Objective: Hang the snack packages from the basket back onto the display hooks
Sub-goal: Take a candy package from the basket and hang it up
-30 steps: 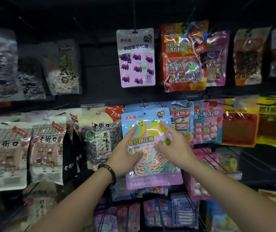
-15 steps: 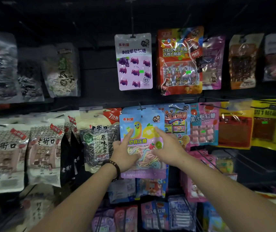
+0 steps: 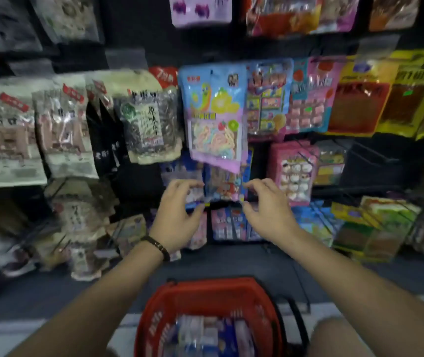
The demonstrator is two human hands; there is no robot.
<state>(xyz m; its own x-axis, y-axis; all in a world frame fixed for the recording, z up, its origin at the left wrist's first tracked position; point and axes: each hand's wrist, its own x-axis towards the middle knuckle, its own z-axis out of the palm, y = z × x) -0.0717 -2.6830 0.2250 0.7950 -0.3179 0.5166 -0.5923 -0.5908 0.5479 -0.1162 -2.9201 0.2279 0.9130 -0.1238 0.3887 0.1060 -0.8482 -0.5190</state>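
One pastel candy bag [image 3: 216, 119] hangs on the display row, between the dark seed packets and the pink sweets; that one looks done, but the red basket [image 3: 159, 302] on the floor below holds more packets [image 3: 205, 336] — so a good part of the job is left; the left hand [image 3: 177, 215] hangs just under the bag, fingers loosely curled, holding nothing; the right hand [image 3: 267, 212] beside it is the same — half open, empty.
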